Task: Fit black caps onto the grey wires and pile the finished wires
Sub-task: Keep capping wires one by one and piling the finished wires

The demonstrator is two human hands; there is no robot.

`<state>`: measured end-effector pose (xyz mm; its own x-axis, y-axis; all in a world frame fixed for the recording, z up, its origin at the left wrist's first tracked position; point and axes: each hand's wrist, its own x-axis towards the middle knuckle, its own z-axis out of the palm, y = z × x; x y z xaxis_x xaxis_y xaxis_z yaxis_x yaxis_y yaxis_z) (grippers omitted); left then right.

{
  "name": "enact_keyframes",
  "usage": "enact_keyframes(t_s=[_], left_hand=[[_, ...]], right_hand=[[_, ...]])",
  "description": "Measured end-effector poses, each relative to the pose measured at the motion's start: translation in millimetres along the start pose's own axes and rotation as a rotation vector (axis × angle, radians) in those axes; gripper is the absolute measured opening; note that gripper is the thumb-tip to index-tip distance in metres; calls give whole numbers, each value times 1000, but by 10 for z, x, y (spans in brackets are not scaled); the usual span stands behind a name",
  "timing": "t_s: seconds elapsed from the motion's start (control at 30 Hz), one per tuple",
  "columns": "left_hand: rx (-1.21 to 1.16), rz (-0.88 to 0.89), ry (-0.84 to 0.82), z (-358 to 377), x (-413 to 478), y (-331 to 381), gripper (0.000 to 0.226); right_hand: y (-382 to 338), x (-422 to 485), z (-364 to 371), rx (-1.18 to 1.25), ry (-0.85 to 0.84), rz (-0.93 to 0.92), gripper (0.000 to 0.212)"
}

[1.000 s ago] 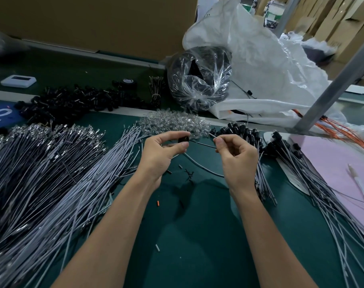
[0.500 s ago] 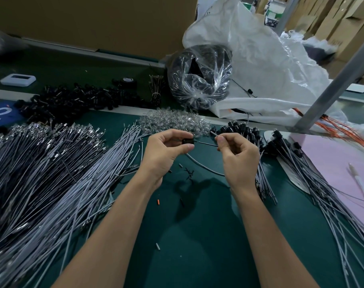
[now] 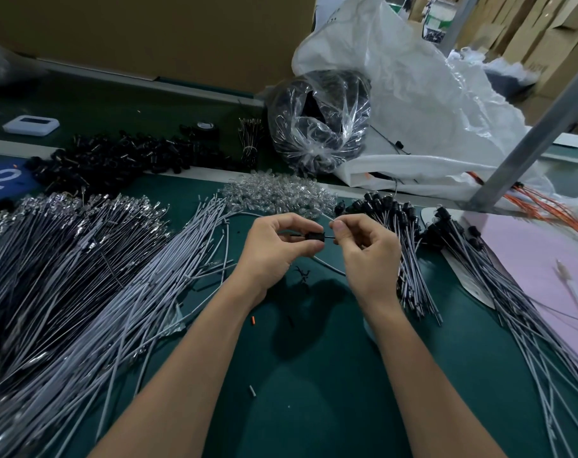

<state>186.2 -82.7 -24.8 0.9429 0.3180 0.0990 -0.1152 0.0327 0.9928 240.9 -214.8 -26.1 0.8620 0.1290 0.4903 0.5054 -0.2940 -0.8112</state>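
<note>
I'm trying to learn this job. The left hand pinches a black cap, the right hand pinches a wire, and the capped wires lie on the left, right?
No. The head view shows the capped wires lying to the right of the hands; the left pile is bare wires. The left hand does pinch a black cap, the right hand a wire.

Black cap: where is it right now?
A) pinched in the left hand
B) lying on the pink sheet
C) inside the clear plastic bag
A: the black cap sits between the thumb and fingers of the left hand, while the right hand pinches the grey wire next to it.
</note>
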Motion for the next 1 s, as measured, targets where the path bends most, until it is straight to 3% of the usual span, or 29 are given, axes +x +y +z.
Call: enact_keyframes(t_s=[0.33, 0.47, 0.67, 0.8, 1.0], left_hand=[[-37, -5, 83, 55, -25, -6, 22], [-212, -17, 108, 83, -24, 14, 12], [-200, -107, 217, 80, -13, -6, 30], [-153, -149, 174, 128, -38, -4, 27], [-409, -119, 123, 121, -42, 27, 23]], right_hand=[[-37, -36, 27, -24, -32, -27, 9], [-41, -41, 20, -21, -3, -40, 7], [-49, -46, 35, 20, 42, -69, 8], [-57, -44, 24, 61, 58, -100, 9], [-51, -30, 23, 110, 47, -84, 9]])
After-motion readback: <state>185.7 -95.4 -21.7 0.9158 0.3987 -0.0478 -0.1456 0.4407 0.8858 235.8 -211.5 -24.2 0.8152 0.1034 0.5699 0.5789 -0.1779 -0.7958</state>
